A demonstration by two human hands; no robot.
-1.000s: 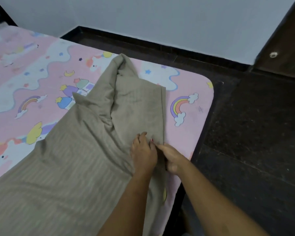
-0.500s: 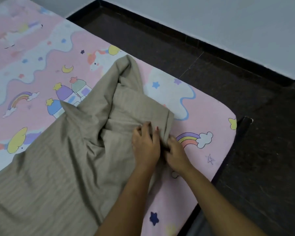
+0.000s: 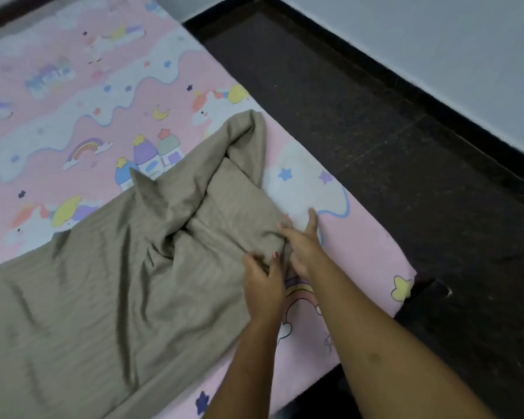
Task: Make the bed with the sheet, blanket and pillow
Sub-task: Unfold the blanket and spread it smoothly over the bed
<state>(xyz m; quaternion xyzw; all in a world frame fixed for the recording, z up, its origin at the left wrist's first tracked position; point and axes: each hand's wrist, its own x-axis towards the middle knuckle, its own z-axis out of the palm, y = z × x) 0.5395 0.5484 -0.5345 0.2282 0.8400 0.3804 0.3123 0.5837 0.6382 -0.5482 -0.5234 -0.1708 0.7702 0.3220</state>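
we are at the part where the blanket [image 3: 118, 282] gets spread out over the sheet [image 3: 360, 237]. the tan blanket lies bunched up on the near part of the bed, with a folded lump close to the bed's right side. our left hand [image 3: 263, 285] has its fingers curled and pinches a fold of the blanket. our right hand [image 3: 304, 247] looks spread, with one finger on the blanket's edge and one out on the sheet. to do this well, we think we should find the real corner inside the lump, hold it with both hands and pull it flat, slowly, so the sheet does not slide. there is lots of bare sheet ahead for the blanket to go. the bed's edge is just beside our right arm, then dark floor [image 3: 406, 146], then the wall [image 3: 436, 31]. we see no pillow.
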